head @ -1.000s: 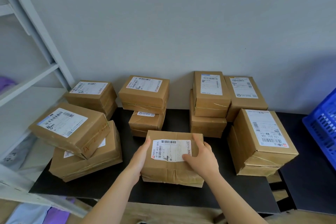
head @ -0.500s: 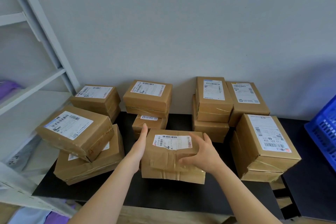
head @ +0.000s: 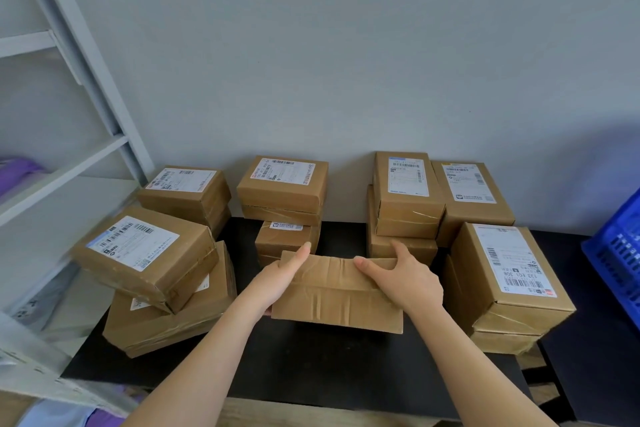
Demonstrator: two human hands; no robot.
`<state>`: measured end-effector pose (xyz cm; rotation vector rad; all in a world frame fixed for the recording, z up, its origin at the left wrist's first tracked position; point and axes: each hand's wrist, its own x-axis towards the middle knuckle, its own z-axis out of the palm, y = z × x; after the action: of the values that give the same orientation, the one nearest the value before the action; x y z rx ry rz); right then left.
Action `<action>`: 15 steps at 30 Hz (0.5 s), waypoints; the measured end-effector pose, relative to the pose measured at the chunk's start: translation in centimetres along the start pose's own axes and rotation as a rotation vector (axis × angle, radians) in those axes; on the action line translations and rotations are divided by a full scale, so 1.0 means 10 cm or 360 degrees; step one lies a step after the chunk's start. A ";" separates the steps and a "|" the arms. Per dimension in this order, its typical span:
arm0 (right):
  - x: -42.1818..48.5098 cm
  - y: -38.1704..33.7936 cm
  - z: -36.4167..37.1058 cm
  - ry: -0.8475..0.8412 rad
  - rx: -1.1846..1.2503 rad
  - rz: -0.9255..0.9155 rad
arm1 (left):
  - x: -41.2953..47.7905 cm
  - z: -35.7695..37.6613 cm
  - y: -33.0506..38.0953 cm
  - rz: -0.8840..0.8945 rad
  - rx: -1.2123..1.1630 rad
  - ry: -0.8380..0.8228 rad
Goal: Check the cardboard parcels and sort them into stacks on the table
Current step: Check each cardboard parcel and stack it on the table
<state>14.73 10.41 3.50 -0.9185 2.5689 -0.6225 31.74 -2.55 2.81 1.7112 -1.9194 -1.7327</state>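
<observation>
Two hands carry one parcel [head: 336,298], tilted with its plain taped face toward the camera, low over the black table [head: 311,367]. The left hand [head: 282,282] lies flat against the parcel's left end, fingers straight, while the right hand [head: 405,282] hooks its fingers over the top edge with the thumb across the face. With only one side truly gripped, the slick taped surface could let the left end slide and drop. Pushed forward, it could knock the small parcel [head: 287,239] just behind it. Further left, a top parcel [head: 142,253] sits askew on its stack and might topple if bumped.
</observation>
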 end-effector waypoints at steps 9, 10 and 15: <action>0.07 0.10 0.19 -0.0279 0.0326 0.0093 | 0.06 0.08 -0.04 -0.0007 0.0211 -0.0114; 0.07 0.11 0.23 -0.0330 0.0376 0.0080 | 0.08 0.11 -0.05 0.0009 0.0201 -0.0092; 0.12 0.18 0.37 -0.0349 0.0541 0.0090 | 0.15 0.21 -0.07 0.0229 0.0097 0.0031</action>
<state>14.59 9.77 -0.73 -0.7499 2.1992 -0.8574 30.26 -2.07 0.59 1.5581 -2.0510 -1.6181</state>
